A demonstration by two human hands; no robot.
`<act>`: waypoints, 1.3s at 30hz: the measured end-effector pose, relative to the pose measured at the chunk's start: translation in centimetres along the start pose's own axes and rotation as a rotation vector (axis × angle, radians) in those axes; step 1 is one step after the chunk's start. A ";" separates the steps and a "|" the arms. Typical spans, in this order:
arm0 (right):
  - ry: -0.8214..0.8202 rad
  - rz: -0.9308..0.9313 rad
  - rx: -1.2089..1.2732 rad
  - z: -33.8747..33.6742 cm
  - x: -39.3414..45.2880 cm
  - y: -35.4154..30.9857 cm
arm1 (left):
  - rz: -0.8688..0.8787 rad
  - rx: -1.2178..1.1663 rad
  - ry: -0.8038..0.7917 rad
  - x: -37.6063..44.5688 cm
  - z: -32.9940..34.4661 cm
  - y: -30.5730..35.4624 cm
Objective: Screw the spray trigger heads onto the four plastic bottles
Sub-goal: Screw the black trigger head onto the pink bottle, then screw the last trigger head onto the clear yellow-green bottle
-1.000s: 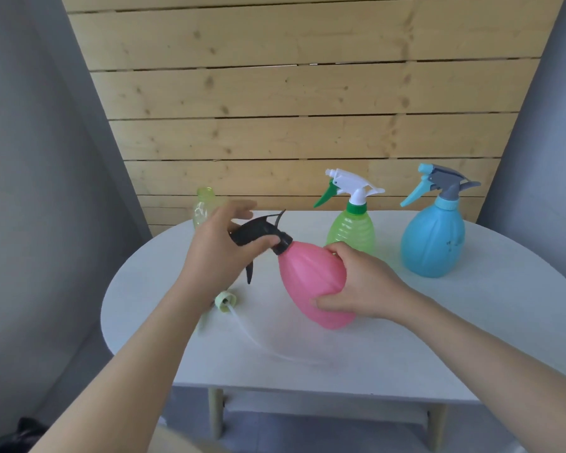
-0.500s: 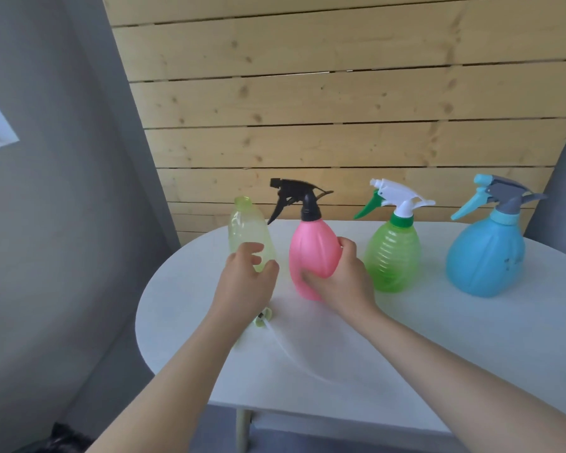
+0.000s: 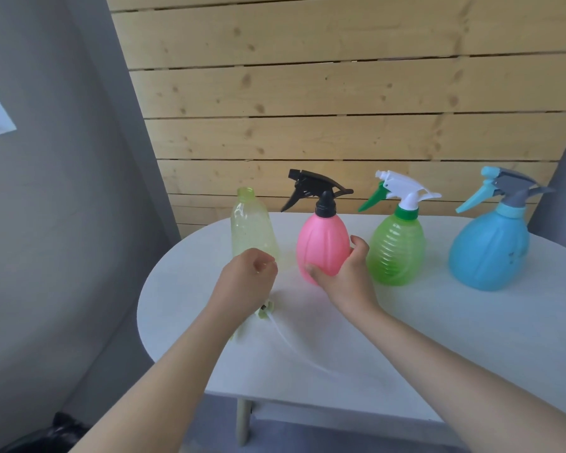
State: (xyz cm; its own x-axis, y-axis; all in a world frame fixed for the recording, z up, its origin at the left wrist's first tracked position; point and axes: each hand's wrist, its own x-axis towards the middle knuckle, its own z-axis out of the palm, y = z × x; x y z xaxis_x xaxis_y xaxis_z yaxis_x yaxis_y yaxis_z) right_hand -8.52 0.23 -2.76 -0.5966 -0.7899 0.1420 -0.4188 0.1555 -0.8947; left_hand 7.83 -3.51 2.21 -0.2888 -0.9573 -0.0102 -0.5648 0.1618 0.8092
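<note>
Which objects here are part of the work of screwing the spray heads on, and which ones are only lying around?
Part of the work:
- yellow bottle, no head yet
- loose spray head with tube on the table
- pink bottle, black head on
- green bottle, head on
- blue bottle, head on

Only lying around:
- dark object on the floor
- white table, only the support

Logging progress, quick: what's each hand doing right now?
Left hand: loosely curled, holding nothing.
Right hand: gripping the pink bottle.
</note>
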 end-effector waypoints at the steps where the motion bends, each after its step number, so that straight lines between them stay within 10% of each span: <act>1: -0.010 0.025 0.020 -0.1 -0.2 0.0 | -0.001 0.013 0.003 0.0 -0.2 -0.1; 8: 0.190 -0.021 0.124 -2.2 -1.7 -1.0 | -0.130 0.324 -0.001 0.0 -1.5 -2.5; 16: 0.002 -0.024 0.187 -2.2 -2.4 -1.3 | -0.156 0.545 -0.151 0.6 -0.4 -3.3; 39: -0.315 -0.033 -0.090 7.2 0.6 -5.9 | 0.062 0.258 0.112 -0.3 -7.8 -7.8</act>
State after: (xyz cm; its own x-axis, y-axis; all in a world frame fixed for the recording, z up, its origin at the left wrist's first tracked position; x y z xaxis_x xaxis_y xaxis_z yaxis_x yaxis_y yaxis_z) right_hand -1.46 -5.43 -0.49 -0.3461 -0.9380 0.0196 -0.5018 0.1674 -0.8486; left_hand 18.39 -6.32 0.53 -0.2498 -0.9618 0.1116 -0.7309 0.2629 0.6298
